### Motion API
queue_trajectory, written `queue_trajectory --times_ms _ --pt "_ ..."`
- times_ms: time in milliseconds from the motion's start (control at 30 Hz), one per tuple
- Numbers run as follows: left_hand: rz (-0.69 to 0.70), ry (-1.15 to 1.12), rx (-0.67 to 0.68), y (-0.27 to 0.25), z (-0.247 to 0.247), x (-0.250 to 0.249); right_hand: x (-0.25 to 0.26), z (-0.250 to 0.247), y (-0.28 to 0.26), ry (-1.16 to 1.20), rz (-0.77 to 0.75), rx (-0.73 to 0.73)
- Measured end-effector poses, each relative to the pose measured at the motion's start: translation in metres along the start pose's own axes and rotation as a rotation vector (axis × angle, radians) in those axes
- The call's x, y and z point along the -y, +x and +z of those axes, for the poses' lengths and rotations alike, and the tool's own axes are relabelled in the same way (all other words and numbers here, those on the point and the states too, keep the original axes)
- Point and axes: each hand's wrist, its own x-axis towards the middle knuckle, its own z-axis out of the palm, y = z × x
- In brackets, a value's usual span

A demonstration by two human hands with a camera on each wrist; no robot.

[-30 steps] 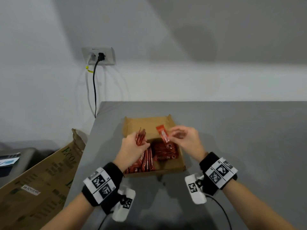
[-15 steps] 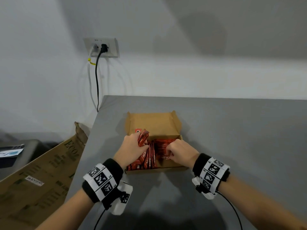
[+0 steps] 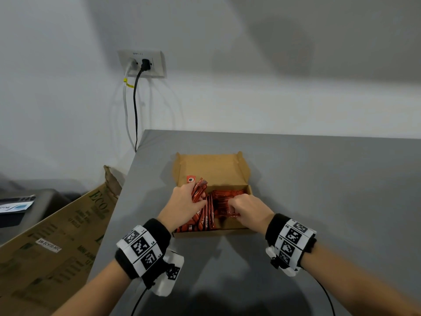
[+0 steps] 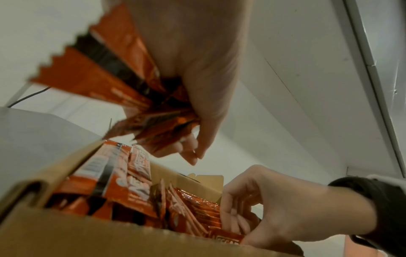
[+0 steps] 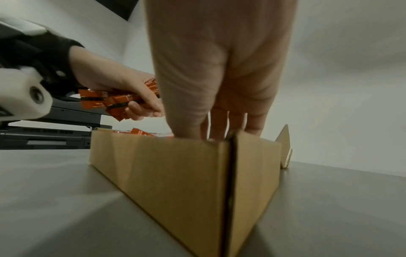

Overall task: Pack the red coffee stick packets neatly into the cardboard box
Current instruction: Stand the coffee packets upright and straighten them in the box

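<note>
Coffee stick packets (image 3: 224,202) half-fill the cardboard box (image 3: 213,166); left hand (image 3: 182,205) grips a bundle (image 3: 198,190), right hand (image 3: 249,208) seemingly pinches one flat; next, slot the bundle in.

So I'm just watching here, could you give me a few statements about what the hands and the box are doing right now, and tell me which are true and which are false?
1. The left hand grips a bundle of red packets. True.
2. The cardboard box is closed. False: its lid stands open at the far side, with packets showing inside.
3. The right hand reaches into the box, fingers on a packet near the front wall. True.
4. The box sits on the floor. False: it rests on the grey table.
5. A black plug sits in the wall outlet. True.
</note>
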Motion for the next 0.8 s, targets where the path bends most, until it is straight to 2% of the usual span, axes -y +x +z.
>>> queue_trajectory --times_ms 300,533,800 --pt "0.004 -0.007 0.005 0.000 -0.001 0.001 -0.003 -0.008 0.005 -0.041 -0.001 -0.026" --pt "0.001 -0.043 0.014 -0.001 0.001 -0.001 -0.007 -0.015 -0.005 -0.262 0.025 -0.045" --pt "0.023 -0.041 0.043 -0.001 0.006 -0.004 -0.003 -0.017 -0.008 -0.232 0.044 -0.063"
